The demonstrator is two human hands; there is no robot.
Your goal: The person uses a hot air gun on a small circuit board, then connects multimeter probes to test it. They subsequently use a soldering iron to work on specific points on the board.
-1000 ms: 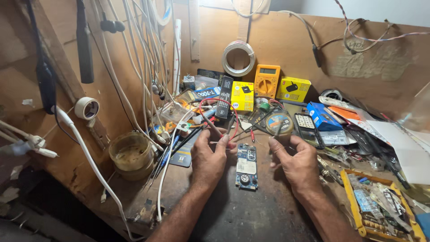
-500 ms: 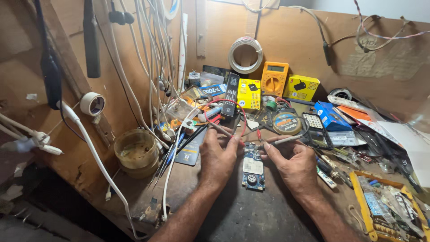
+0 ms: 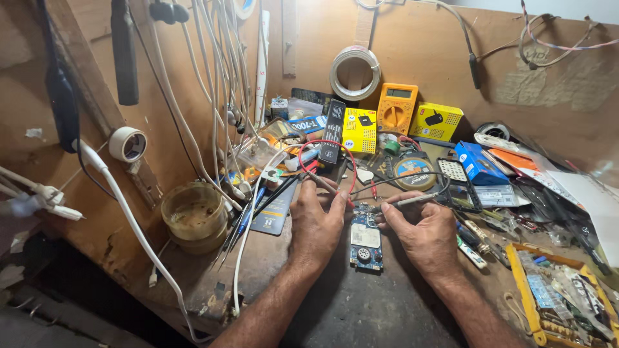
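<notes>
At the far left of the bench a tub (image 3: pixel 193 216) of brownish stuff stands untouched, well apart from the work. The left hand (image 3: pixel 316 222) has its fingers pinched shut on a probe (image 3: pixel 320 182) with a red lead, and just right of it the circuit board (image 3: pixel 366 237) lies flat on the bench between both hands. The right hand (image 3: pixel 422 225) pinches a second probe (image 3: pixel 412 200); both tips sit at the board's top edge, so probing looks under way, while the yellow meter (image 3: pixel 396 107) stands against the back wall.
</notes>
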